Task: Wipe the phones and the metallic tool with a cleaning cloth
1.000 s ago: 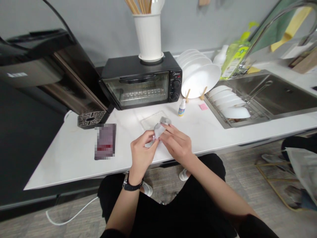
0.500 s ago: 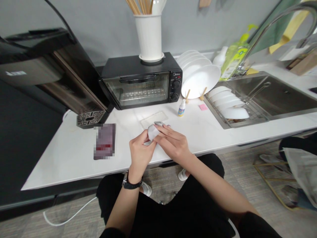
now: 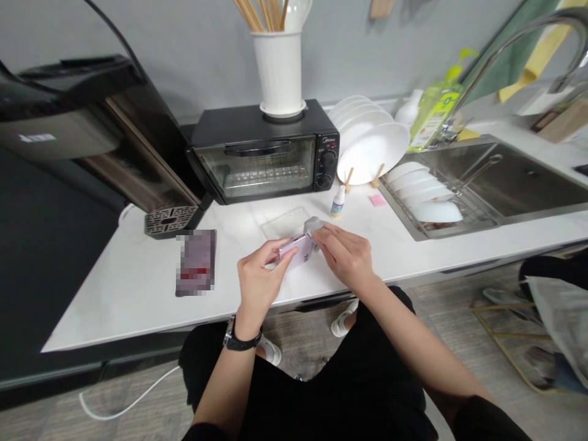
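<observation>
A pale pink smartphone (image 3: pixel 299 251) is gripped along its edge by my left hand (image 3: pixel 261 275), thumb on its near face. My right hand (image 3: pixel 345 252) pinches a grey cloth (image 3: pixel 313 226) against the phone's right end. Just behind the phone, a clear phone case (image 3: pixel 285 222) lies flat on the white counter (image 3: pixel 138 300). A small white bottle with a blue and yellow label (image 3: pixel 338 203) stands upright beyond my right hand. The phone's far face is hidden.
A partly pixelated dark packet (image 3: pixel 197 263) lies at left, before a coffee machine (image 3: pixel 169 219). Behind are a toaster oven (image 3: pixel 261 165) and white plates (image 3: pixel 374 150) in a rack. A pink sticky note (image 3: pixel 377 200) lies near the sink (image 3: pixel 519 177), which holds several bowls (image 3: pixel 425 190).
My right hand has moved right with the cloth, from the phone's middle to its right end. More of the pink phone now shows in my left hand.
</observation>
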`<state>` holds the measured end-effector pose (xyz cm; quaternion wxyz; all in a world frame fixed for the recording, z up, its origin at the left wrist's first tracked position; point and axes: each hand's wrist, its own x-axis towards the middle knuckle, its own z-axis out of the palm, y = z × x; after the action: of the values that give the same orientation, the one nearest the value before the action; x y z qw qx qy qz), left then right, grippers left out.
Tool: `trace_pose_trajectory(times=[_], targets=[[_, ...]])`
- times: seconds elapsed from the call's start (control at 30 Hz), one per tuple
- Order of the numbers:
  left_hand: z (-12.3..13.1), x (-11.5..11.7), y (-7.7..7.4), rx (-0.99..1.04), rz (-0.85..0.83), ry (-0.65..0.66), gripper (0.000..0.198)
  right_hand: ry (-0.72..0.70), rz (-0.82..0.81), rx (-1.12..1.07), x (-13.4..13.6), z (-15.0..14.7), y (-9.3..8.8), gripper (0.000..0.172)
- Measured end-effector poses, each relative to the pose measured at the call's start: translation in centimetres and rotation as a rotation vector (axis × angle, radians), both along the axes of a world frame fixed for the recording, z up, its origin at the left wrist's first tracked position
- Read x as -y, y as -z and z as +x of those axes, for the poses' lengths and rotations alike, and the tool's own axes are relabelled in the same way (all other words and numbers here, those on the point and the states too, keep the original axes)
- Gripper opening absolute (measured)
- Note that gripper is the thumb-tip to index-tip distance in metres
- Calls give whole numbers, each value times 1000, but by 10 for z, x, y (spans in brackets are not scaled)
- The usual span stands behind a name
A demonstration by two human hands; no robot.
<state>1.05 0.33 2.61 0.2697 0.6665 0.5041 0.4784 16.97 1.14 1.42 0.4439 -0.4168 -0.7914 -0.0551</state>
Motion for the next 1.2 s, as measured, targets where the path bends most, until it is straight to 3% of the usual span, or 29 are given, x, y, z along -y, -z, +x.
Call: trace_pose_trajectory(times=[0.17,0.4,0.8,0.93,1.03,1.2], targets=[[0,0,2,-19,10,-14,22,50,3,-28,7,-12,4,27],[-9,1,9,-167,3,2,5,-75,78,151,14,-38,-3,26],[-8,0,8,-164,29,-17,17,-108,70,230,16,-35,-11,24],[-4,0,8,-121,29,-38,11,-105,55,204,9,-18,-7,27],[0,1,5,-52,31,-36,21,-49,35,119,2,-3,-3,30],[1,1,2,-12,21,-18,19,-94,28,90,-2,6,-1,32]])
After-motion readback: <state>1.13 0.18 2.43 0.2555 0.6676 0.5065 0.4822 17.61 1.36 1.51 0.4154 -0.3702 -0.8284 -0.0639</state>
